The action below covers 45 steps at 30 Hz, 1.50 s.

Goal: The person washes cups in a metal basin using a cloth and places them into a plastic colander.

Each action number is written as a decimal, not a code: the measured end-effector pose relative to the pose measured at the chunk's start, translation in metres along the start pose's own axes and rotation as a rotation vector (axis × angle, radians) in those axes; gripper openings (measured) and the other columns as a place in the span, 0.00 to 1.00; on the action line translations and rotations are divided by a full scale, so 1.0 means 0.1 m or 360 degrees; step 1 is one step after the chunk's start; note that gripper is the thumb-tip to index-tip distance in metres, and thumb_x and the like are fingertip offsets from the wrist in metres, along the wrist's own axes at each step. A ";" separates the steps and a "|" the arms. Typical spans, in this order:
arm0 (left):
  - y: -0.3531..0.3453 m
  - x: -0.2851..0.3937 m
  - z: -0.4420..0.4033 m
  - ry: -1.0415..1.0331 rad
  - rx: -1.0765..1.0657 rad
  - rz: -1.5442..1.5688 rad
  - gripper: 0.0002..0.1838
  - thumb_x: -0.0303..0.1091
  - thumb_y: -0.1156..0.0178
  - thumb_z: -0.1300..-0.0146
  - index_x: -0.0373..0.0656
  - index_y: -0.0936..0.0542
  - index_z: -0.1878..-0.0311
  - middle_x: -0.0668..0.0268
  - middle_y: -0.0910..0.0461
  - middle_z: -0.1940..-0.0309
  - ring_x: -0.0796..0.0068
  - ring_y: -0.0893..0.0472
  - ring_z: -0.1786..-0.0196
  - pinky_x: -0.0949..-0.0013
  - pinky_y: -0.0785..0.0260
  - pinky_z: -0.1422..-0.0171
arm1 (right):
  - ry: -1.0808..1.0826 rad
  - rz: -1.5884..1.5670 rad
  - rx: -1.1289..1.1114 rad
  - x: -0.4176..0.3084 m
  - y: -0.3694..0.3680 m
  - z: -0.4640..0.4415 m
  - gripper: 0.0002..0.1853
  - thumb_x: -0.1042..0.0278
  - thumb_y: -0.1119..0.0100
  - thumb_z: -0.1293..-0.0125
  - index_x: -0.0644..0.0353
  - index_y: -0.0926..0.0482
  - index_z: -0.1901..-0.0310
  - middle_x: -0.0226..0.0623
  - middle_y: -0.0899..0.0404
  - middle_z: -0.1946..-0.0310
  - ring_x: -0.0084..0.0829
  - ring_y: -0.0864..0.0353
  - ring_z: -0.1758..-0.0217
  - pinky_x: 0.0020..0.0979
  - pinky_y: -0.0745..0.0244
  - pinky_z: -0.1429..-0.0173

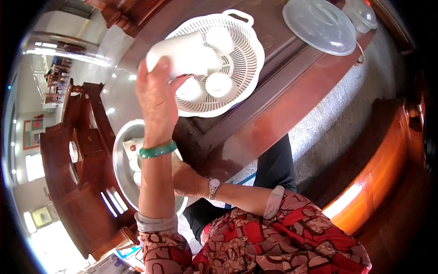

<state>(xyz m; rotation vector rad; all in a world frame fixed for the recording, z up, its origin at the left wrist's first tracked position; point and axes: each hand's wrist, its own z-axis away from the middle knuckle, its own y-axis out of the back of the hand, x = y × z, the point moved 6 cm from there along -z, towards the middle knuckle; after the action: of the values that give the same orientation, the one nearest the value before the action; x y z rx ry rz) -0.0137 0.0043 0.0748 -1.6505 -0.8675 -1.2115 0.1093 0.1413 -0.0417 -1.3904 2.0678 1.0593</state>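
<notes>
My left hand (157,93), with a green bangle at its wrist, is closed around a tall white cylindrical cup (175,48), tilted over a white plastic colander basket (255,59). Glare washes out the cup's details. Several small white round cups lie in the colander, among them a white cup (219,85) near its front. My right hand (185,179), wearing a wristwatch (214,185), reaches across beneath the left forearm at a metal basin (119,166). That forearm hides its fingers. Inside the basin are white pieces and an item with a red mark (133,147).
The colander stands on a dark wooden table (283,100). A translucent lid (319,27) rests near the table's far right, beside a lidded container (360,16). Carved wooden furniture (77,182) is on the left, and a wooden bench (374,178) on the right.
</notes>
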 end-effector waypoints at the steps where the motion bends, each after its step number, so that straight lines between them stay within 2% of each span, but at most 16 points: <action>1: 0.17 0.01 0.04 -0.0014 -0.0018 0.0046 0.28 0.44 0.41 0.40 0.35 0.33 0.42 0.54 0.26 0.46 0.54 0.24 0.45 0.46 0.28 0.42 | 0.0016 0.0091 0.0005 -0.03 0.14 -0.05 0.09 0.70 0.44 0.48 0.63 0.23 0.64 0.39 0.25 0.83 0.40 0.22 0.81 0.38 0.27 0.74; 2: 0.25 0.14 0.15 0.0051 0.0036 0.0136 0.31 0.44 0.40 0.42 0.35 0.34 0.40 0.50 0.32 0.40 0.47 0.31 0.38 0.38 0.35 0.37 | 0.0038 0.0087 -0.0015 -0.08 0.25 -0.09 0.09 0.70 0.44 0.48 0.63 0.23 0.64 0.39 0.25 0.83 0.40 0.22 0.81 0.38 0.27 0.74; 4: 0.59 0.27 0.35 0.0031 0.0366 0.0415 0.22 0.45 0.40 0.40 0.39 0.28 0.49 0.59 0.23 0.53 0.60 0.21 0.51 0.52 0.24 0.48 | -0.0054 0.0234 -0.0125 -0.12 0.29 -0.13 0.11 0.69 0.45 0.45 0.63 0.24 0.60 0.39 0.25 0.82 0.39 0.22 0.80 0.37 0.27 0.75; 8: 1.06 0.61 0.85 -0.0088 0.0490 0.0458 0.19 0.37 0.44 0.36 0.36 0.31 0.47 0.57 0.23 0.52 0.58 0.21 0.51 0.51 0.23 0.50 | -0.0051 0.0277 0.0027 -0.14 0.29 -0.20 0.09 0.67 0.44 0.42 0.57 0.27 0.61 0.32 0.28 0.82 0.35 0.24 0.79 0.36 0.29 0.75; 11: 1.60 0.63 1.27 -0.0234 0.0645 -0.0177 0.17 0.28 0.40 0.40 0.39 0.31 0.50 0.60 0.23 0.56 0.66 0.20 0.56 0.61 0.22 0.57 | -0.0035 0.0302 0.0031 -0.15 0.31 -0.19 0.07 0.67 0.45 0.42 0.56 0.26 0.62 0.33 0.25 0.81 0.36 0.22 0.79 0.36 0.28 0.75; 14: 1.96 0.54 1.69 -0.0282 0.0741 -0.1173 0.27 0.35 0.28 0.53 0.39 0.27 0.50 0.60 0.21 0.59 0.71 0.19 0.57 0.69 0.25 0.56 | -0.0109 0.0444 0.0025 -0.20 0.32 -0.23 0.08 0.66 0.44 0.42 0.57 0.23 0.61 0.37 0.21 0.78 0.41 0.21 0.78 0.38 0.26 0.74; 18: 2.01 0.45 2.11 -0.0123 0.0720 -0.1651 0.32 0.41 0.26 0.61 0.43 0.24 0.50 0.58 0.18 0.65 0.64 0.18 0.59 0.64 0.27 0.52 | -0.0782 -0.0627 0.0206 0.02 0.40 -0.34 0.07 0.72 0.43 0.40 0.65 0.21 0.62 0.33 0.19 0.77 0.25 0.23 0.81 0.28 0.29 0.76; 20: 2.06 0.38 2.25 0.0033 0.0727 -0.1696 0.31 0.47 0.28 0.61 0.44 0.23 0.52 0.58 0.18 0.67 0.57 0.18 0.60 0.60 0.28 0.54 | -0.1004 -0.0833 0.0299 0.11 0.47 -0.36 0.07 0.74 0.46 0.39 0.66 0.21 0.62 0.31 0.21 0.77 0.16 0.28 0.80 0.21 0.33 0.77; 24: 2.13 0.19 2.37 0.0021 0.0713 -0.1684 0.31 0.47 0.27 0.61 0.44 0.23 0.53 0.58 0.18 0.66 0.57 0.19 0.60 0.59 0.29 0.55 | -0.0833 -0.0871 0.0226 -0.39 0.48 -0.50 0.10 0.79 0.47 0.42 0.67 0.21 0.58 0.32 0.20 0.72 0.15 0.29 0.79 0.19 0.32 0.74; 26: 2.15 0.10 2.39 -0.0062 0.0735 -0.1686 0.29 0.46 0.27 0.63 0.43 0.24 0.56 0.57 0.18 0.68 0.54 0.19 0.62 0.56 0.29 0.56 | -0.0495 -0.0510 -0.0142 -0.71 0.32 -0.57 0.10 0.75 0.46 0.40 0.63 0.20 0.57 0.27 0.20 0.71 0.15 0.29 0.78 0.18 0.35 0.75; 27: 2.15 0.07 2.40 -0.0162 0.0739 -0.1600 0.28 0.45 0.26 0.63 0.43 0.24 0.59 0.57 0.19 0.69 0.53 0.20 0.63 0.56 0.29 0.58 | -0.0357 -0.0323 -0.0442 -0.74 0.19 -0.52 0.13 0.78 0.47 0.42 0.60 0.19 0.56 0.31 0.18 0.72 0.19 0.26 0.78 0.23 0.32 0.74; 28: 2.16 0.07 2.40 -0.0261 0.0739 -0.1516 0.26 0.44 0.26 0.63 0.42 0.25 0.62 0.57 0.20 0.71 0.52 0.20 0.64 0.55 0.30 0.60 | 0.0090 0.0200 -0.0607 -0.82 0.01 -0.53 0.11 0.77 0.45 0.45 0.58 0.19 0.60 0.39 0.19 0.76 0.31 0.22 0.78 0.30 0.29 0.73; 30: 2.17 0.08 2.40 -0.0307 0.0757 -0.1699 0.25 0.42 0.26 0.63 0.42 0.27 0.65 0.56 0.21 0.74 0.51 0.21 0.67 0.55 0.30 0.64 | 0.0153 0.0482 -0.0619 -0.80 -0.08 -0.53 0.08 0.71 0.44 0.46 0.54 0.19 0.63 0.45 0.22 0.77 0.43 0.21 0.76 0.37 0.28 0.72; 33: 2.22 0.13 2.41 -0.0246 0.0807 -0.1635 0.28 0.45 0.25 0.65 0.40 0.26 0.62 0.54 0.20 0.73 0.50 0.20 0.67 0.55 0.29 0.64 | 0.0010 0.0626 -0.0679 -0.74 -0.21 -0.74 0.07 0.63 0.44 0.46 0.55 0.21 0.70 0.45 0.21 0.77 0.49 0.21 0.73 0.45 0.26 0.69; 42: 2.19 0.03 2.40 -0.0283 0.0741 -0.1671 0.25 0.46 0.26 0.64 0.43 0.26 0.66 0.55 0.21 0.77 0.51 0.21 0.69 0.56 0.30 0.62 | -0.0170 0.0341 -0.0857 -0.75 -0.18 -0.57 0.08 0.64 0.45 0.44 0.56 0.20 0.69 0.46 0.23 0.79 0.49 0.23 0.75 0.41 0.30 0.72; 45: 2.15 0.02 2.37 -0.0327 0.0751 -0.1659 0.23 0.44 0.28 0.64 0.40 0.26 0.68 0.54 0.21 0.78 0.51 0.21 0.70 0.56 0.30 0.62 | 0.0085 0.0760 -0.0774 -0.69 -0.18 -0.67 0.05 0.65 0.43 0.47 0.56 0.22 0.72 0.46 0.21 0.77 0.50 0.20 0.70 0.47 0.26 0.66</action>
<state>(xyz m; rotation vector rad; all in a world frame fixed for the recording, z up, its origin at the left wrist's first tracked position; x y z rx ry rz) 0.2601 0.1470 -0.0078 -0.9089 -2.1077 -1.3211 0.1580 0.1257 0.0417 -1.1472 2.3460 1.8368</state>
